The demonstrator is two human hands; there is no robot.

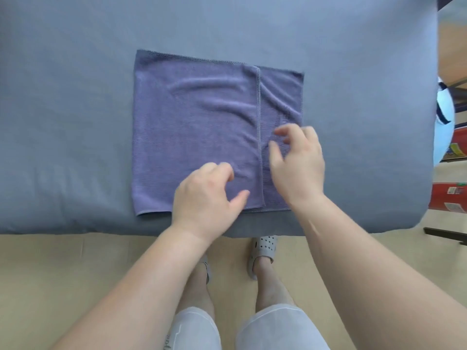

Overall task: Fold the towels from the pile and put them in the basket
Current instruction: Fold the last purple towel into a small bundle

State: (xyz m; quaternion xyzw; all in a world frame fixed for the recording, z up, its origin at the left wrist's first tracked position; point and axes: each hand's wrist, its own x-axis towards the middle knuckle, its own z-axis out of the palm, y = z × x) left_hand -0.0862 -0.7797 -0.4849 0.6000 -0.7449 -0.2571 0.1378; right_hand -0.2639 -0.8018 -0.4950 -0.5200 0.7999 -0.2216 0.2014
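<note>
Purple towel (197, 127) lies flat on the grey-covered table (75, 122), near edge, one flap folded over. Left hand (204, 198) and right hand (298, 162) hover loosely open, holding nothing, likely smoothing. No basket visible.

Clearance on the grey-covered table (75, 122).
The purple towel (197, 127) lies flat mid-table, offering no raised barrier; bare cover surrounds it to the left, far side and right. The left hand (204, 198) and right hand (298, 160), both with loose fingers, occupy the towel's near edge. Clutter stands beyond the table's right edge.
</note>
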